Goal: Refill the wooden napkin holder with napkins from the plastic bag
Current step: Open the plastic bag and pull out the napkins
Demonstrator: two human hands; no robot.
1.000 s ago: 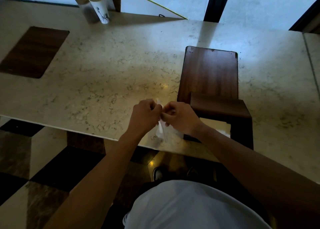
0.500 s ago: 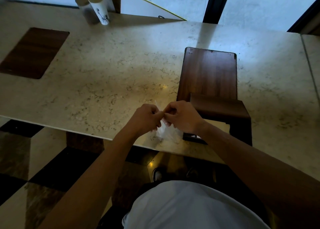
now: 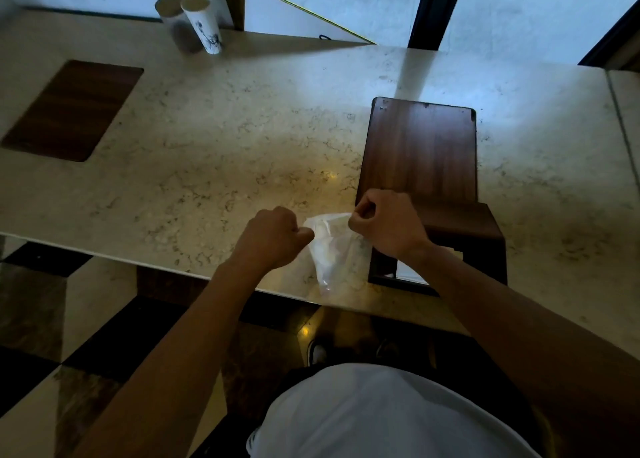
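A clear plastic bag [image 3: 331, 249] hangs over the near edge of the marble table, its mouth stretched between my two hands. My left hand [image 3: 273, 237] pinches the bag's left rim. On the right rim my right hand [image 3: 388, 227] is closed. Something pale shows dimly inside the bag. The dark wooden napkin holder [image 3: 420, 152] stands just right of the bag, partly behind my right hand. White napkins [image 3: 412, 272] show in its front slot by my right wrist.
The marble table [image 3: 225, 138] has a brown inlaid panel [image 3: 71, 109] at the left. A white paper cup [image 3: 202, 24] stands at the far edge against a mirror, with its reflection beside it. The table's near edge runs just under the bag, with tiled floor below.
My hands were pressed together on the bag's top. They have pulled apart sideways, and the bag's mouth now spreads wide between them.
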